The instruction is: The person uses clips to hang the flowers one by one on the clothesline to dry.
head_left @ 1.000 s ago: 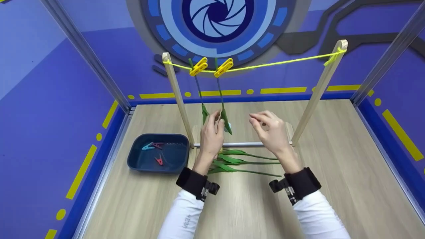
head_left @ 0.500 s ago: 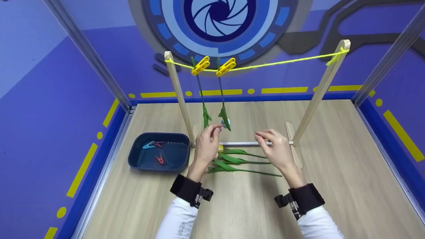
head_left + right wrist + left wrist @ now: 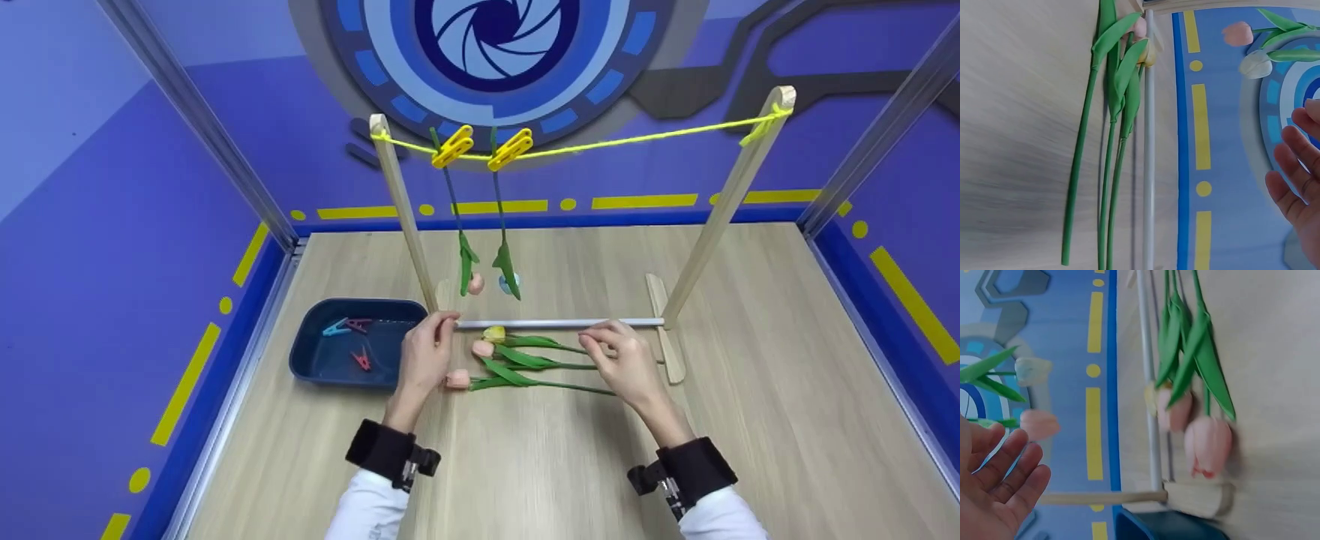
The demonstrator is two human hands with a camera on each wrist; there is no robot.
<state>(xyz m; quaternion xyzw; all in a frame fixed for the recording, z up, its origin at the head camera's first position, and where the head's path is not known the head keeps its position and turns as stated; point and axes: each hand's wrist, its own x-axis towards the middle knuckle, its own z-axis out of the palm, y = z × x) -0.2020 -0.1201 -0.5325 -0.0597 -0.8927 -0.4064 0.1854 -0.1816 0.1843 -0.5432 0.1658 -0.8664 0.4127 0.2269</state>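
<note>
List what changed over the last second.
Left hand drew back and leftward from the hanging tulips, toward the bin; right hand drew back, to near the lying tulips. Nothing visibly taken hold of. Unchanged: yellow clips on the line, lying tulips, small clips in the bin.

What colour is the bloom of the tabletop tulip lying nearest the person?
The bloom is pink; it shows best in the left wrist view.

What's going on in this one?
A person's left hand, empty, is near the dark blue tray of clothespins; the right hand, also empty, is above the stems of three tulips lying on the table. Two more tulips hang head-down from a yellow string, each by a yellow clothespin. Nothing is being handled right now.
</note>
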